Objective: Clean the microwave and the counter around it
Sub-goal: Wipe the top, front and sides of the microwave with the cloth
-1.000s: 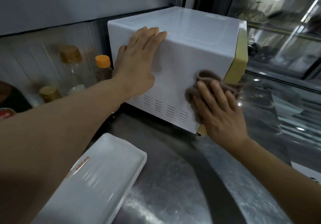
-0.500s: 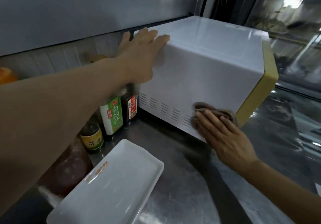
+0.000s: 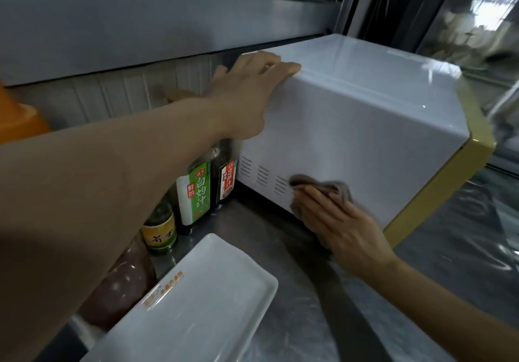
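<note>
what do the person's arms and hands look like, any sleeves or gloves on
Both forearms are bare for as far as the view shows them, with no sleeves in sight. The left hand and right hand wear no gloves, and no rings, watch or bracelets show on them.

The green-labelled bottle, left of centre, reads "白灼汁" with "鲜的" beside it. The red-labelled bottle and yellow-labelled bottle carry blurred characters; the white tray's orange print is unreadable.
</note>
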Demonstrator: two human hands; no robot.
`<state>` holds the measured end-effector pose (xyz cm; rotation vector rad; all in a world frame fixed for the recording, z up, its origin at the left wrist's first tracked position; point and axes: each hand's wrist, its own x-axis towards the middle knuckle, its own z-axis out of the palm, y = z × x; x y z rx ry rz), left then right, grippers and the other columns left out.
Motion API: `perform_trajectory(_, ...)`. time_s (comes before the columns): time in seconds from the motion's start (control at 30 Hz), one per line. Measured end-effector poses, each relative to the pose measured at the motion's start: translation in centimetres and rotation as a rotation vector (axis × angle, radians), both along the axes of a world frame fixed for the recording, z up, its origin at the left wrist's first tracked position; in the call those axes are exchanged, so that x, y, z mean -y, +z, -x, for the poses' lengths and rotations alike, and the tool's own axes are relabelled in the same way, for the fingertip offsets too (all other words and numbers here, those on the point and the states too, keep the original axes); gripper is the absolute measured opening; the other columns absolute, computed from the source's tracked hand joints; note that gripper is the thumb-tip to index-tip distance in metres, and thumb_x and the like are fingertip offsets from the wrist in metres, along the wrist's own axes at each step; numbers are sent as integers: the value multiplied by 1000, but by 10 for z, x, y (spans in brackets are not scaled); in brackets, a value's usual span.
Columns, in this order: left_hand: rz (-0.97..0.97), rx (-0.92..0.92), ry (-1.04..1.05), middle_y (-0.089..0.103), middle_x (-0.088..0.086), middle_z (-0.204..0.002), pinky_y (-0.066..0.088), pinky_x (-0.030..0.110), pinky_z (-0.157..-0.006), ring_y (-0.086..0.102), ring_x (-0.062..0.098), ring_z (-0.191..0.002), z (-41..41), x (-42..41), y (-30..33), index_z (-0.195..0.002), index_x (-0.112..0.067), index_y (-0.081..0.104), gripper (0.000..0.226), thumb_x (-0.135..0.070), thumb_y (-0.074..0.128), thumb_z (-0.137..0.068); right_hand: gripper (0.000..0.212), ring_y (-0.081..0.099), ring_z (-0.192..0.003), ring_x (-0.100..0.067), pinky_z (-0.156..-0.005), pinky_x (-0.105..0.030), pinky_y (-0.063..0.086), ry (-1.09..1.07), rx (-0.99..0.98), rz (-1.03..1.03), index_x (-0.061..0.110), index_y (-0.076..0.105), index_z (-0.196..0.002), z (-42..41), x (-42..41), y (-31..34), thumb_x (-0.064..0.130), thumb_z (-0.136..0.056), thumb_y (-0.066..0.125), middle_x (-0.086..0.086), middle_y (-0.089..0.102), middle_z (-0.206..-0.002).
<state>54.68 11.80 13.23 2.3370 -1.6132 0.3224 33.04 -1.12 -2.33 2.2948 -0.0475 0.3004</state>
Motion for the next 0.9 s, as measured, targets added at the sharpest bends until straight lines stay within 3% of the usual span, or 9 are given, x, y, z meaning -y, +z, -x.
perform_trajectory(0.1, 14, -11, -8, 12, -2, -154, 25, 55, -102, 8, 22, -142, -1, 0, -2, -146, -36, 14, 99, 2, 60, -68, 59, 11, -142, -25, -117, -41, 0, 34, -24, -14, 16, 28, -144, -2, 3, 3, 23, -86, 38, -9, 14, -153)
perform_trajectory(0.17, 41, -27, -14, 12, -2, -153, 25, 55, -102, 8, 22, -141, 1, 1, -4, -146, -36, 15, 98, 2, 59, -67, 63, 0, -142, -26, -118, -48, -7, 7, -44, -5, 15, 15, -148, -36, -5, 5, 26, -90, 39, -8, 5, -155)
perform_trajectory(0.27, 64, -36, -7, 13, -3, -153, 27, 54, -101, 9, 22, -141, 1, 2, -8, -146, -36, 16, 98, 3, 58, -67, 67, -18, -142, -30, -103, -45, -27, -32, -86, 22, 7, -9, -147, -94, -22, -3, 26, -96, 30, -12, -14, -156)
perform_trajectory(0.37, 74, -38, -7, 13, -2, -153, 27, 56, -101, 8, 23, -141, 1, 3, -9, -146, -37, 16, 98, 3, 59, -67, 70, -31, -135, -33, -100, -45, -28, -66, -58, 47, 4, -22, -141, -115, -29, -12, 24, -97, 29, -14, -27, -152)
perform_trajectory(0.47, 67, -67, -14, 11, -2, -153, 25, 59, -103, 6, 23, -142, 2, 2, -8, -146, -37, 15, 98, 1, 60, -68, 70, -40, -124, -33, -100, -45, -27, -74, -125, 16, 7, -18, -143, -89, -22, -20, 19, -97, 33, -11, -32, -144)
perform_trajectory(0.6, 47, -87, -27, 8, -3, -154, 21, 61, -105, 2, 22, -143, 1, 2, -7, -146, -36, 14, 97, 1, 60, -69, 72, -26, -135, -28, -112, -46, -19, -99, -134, -52, 15, -14, -145, -48, -8, -21, 12, -94, 37, -9, -24, -149)
perform_trajectory(0.73, 60, -99, -28, 7, -4, -154, 22, 57, -104, 1, 22, -142, -1, 4, -9, -146, -38, 13, 99, 4, 57, -68, 68, -42, -125, -31, -100, -44, -29, -102, -249, -54, 9, -5, -150, -80, -15, -18, 12, -96, 36, -12, -30, -149)
perform_trajectory(0.9, 83, -81, -23, 8, -3, -154, 24, 59, -103, 3, 24, -142, -2, 6, -13, -146, -38, 13, 99, 4, 58, -68, 67, -21, -142, -28, -112, -42, -14, -97, -226, -77, 13, -1, -150, -121, -27, -26, 12, -97, 40, -8, -17, -157)
